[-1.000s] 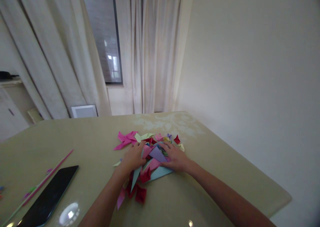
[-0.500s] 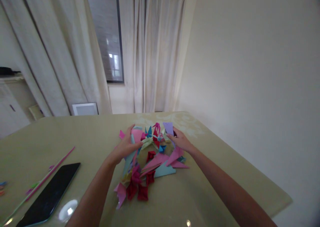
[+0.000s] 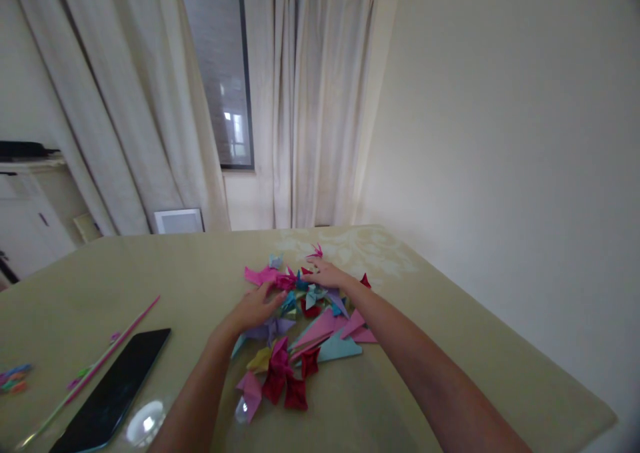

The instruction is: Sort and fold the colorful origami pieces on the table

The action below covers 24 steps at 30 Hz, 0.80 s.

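Where a black smartphone [image 3: 117,386] lies on the pale glossy table [image 3: 425,386], a loose heap of origami [image 3: 310,306] spreads to its right, well apart from it. The left hand [image 3: 256,306], right of the phone and a little beyond its far end, has thumb and fingers parted, just beside a purple folded piece [image 3: 273,330] and a magenta folded piece [image 3: 260,275]. The right hand [image 3: 325,273], farther right of the phone and farther back, reaches over the heap with its fingers stretched out and apart, near a spiky magenta paper figure [image 3: 317,250]; whether its fingertips touch paper, I cannot tell. On the heap's side nearer the phone lie a yellow folded piece [image 3: 260,360], a pink folded piece [image 3: 252,392] and dark red folded pieces [image 3: 296,394]; pink paper triangles [image 3: 320,328] and a light blue sheet [image 3: 341,348] lie farther right of it. Just left of the phone is a thin pink-and-green stick [image 3: 113,351], and farther left a small multicoloured cluster [image 3: 17,378], too blurred to name. Beyond the phone, past the table's far edge, hang beige curtains [image 3: 325,120]
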### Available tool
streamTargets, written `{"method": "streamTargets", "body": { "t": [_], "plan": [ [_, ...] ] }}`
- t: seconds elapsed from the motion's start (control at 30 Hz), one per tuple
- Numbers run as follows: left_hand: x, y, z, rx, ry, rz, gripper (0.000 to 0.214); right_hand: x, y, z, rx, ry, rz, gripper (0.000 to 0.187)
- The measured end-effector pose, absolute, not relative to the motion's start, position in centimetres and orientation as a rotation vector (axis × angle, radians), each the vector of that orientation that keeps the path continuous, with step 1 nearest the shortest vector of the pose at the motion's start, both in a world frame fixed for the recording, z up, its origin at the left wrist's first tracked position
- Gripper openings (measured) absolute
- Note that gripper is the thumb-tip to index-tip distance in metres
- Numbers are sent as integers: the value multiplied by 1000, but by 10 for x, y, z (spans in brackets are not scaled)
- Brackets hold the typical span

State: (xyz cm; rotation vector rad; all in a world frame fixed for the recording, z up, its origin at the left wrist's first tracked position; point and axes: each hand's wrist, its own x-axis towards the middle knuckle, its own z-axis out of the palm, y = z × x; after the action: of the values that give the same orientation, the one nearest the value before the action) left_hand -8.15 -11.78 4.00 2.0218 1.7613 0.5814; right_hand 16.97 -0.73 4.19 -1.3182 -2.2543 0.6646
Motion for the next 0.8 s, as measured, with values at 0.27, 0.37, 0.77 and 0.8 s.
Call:
{"method": "streamTargets", "body": {
  "t": [0.27, 0.37, 0.77, 0.8],
  "plan": [
    [-57, -142, 78, 2038, 1228, 284, 105, 158, -31, 64, -1035, -2249, 784, 43],
    [-56, -149, 97, 2114, 1249, 237, 89, 204, -55, 71, -1058, -2141, 666, 44],
    [53, -189, 64, 2468, 1514, 81, 85, 292, -157, 15, -1341, -2287, 437, 99],
    [54, -188, 61, 2469, 1538, 77, 80, 290, -156, 17, -1333, -2283, 418, 90]
  ]
}}
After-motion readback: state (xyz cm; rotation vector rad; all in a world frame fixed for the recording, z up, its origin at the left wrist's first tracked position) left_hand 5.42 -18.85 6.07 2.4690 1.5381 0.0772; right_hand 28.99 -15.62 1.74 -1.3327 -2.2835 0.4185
